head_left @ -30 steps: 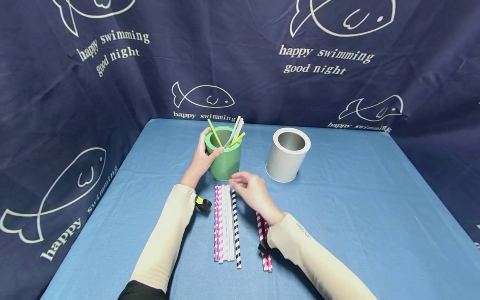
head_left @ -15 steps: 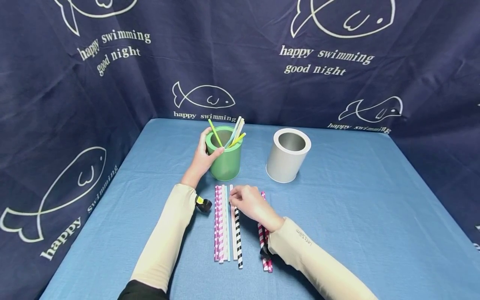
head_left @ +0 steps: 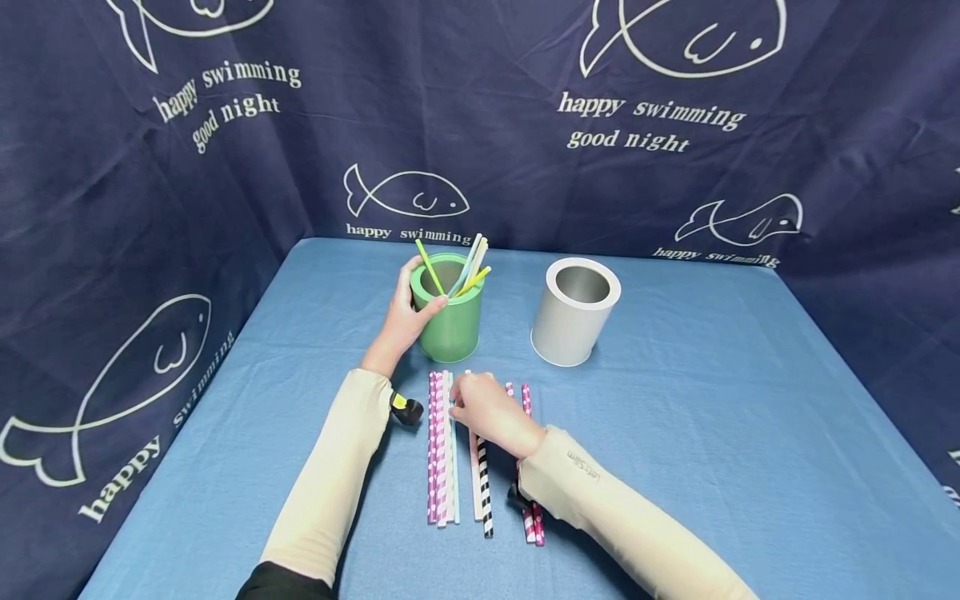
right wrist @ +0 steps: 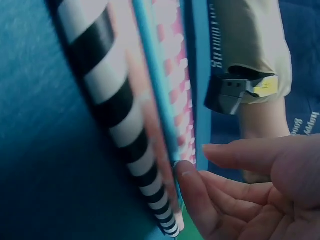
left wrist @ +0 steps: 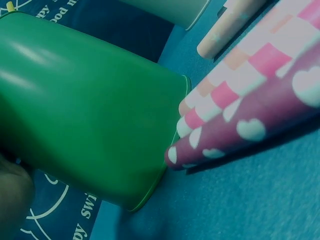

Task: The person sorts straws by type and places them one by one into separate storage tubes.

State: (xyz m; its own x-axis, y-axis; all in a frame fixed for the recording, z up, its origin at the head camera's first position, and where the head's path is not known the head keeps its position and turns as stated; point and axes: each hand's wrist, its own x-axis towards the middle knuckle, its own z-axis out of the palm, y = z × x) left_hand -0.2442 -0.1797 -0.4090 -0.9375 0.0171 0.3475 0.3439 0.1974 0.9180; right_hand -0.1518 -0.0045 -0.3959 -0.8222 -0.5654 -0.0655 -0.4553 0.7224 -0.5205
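My left hand (head_left: 407, 312) grips the side and rim of the green canister (head_left: 450, 329), which holds several thin straws (head_left: 468, 267). In front of it lies a row of patterned paper straws (head_left: 441, 467). My right hand (head_left: 491, 412) hovers low over that row, its index fingertip at a light blue straw (right wrist: 157, 70). Thumb and index stand apart in the right wrist view, with nothing pinched. Just right of the blue straw lie a pale pink straw (head_left: 476, 487) and a black-and-white striped straw (right wrist: 120, 105). The purple heart straw (left wrist: 245, 120) is leftmost.
A white canister (head_left: 573, 329) stands to the right of the green one. Pink-red straws (head_left: 534, 533) lie partly under my right forearm. Blue cloth (head_left: 712, 400) covers the table, and a dark printed curtain (head_left: 510, 167) hangs behind.
My right hand came down onto the straws and then moved slightly left. The pale pink and black-and-white straws have shifted right, away from the light blue one. My left hand stays put.
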